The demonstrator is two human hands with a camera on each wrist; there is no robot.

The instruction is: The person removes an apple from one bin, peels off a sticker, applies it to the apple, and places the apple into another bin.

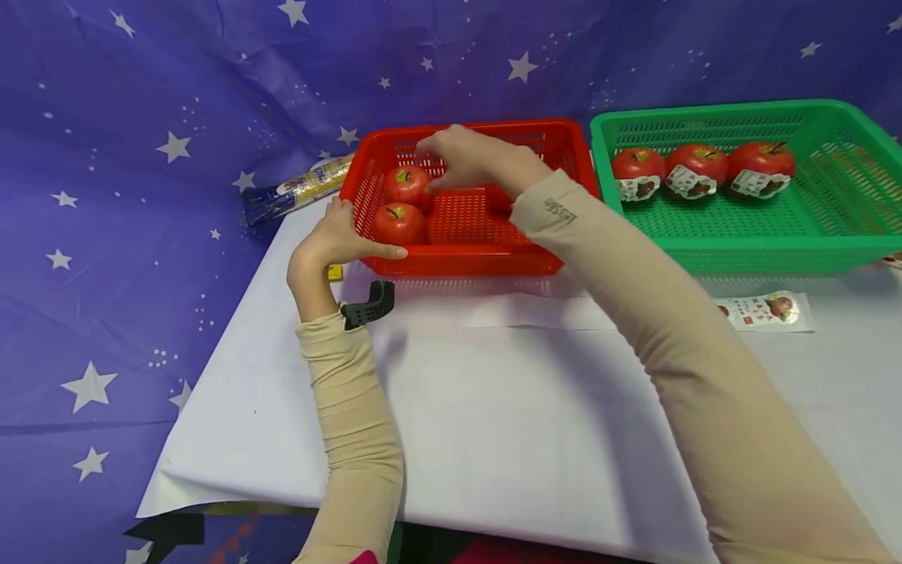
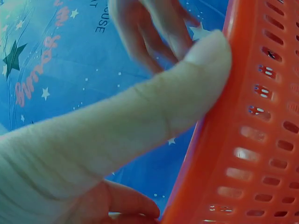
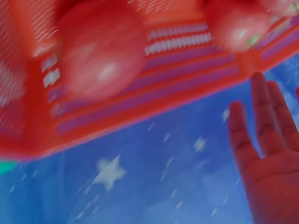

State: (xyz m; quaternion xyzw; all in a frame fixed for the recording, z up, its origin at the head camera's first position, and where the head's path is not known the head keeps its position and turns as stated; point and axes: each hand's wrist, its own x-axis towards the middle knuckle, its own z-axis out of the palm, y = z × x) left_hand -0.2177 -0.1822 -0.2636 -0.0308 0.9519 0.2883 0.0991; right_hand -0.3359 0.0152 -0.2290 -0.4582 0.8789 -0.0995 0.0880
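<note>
Near the rear left corner of the red basket (image 1: 472, 262), the rear apple (image 1: 407, 186): just left of the right hand (image 1: 460, 159) and a little toward the basket's front edge, facing the gap between thumb and fingers. Round, with no long axis to follow; more readily met by the right hand than by the left, to judge from the head view. Cannot tell whether touched by the right thumb; certainly not enclosed.

Toward the front left corner, close before the rear apple, the front apple (image 1: 399, 224). In the basket's right half, partly hidden under the right wrist in the head view but large in the right wrist view, a third apple (image 3: 103, 51).

On the right, fingers apart and holding nothing, palm turned toward the basket's left end, forearm stretched slantwise from the white table's (image 1: 493, 407) front edge across the basket's front rim. On the left, at the front left corner of the basket, the left hand (image 1: 337, 239): thumb straight along the front rim, fingers spread by the left edge, no apple in the grip.

Beyond the basket's right edge, a green basket (image 1: 747, 257) with three banded apples (image 1: 696, 171) in a row.
</note>
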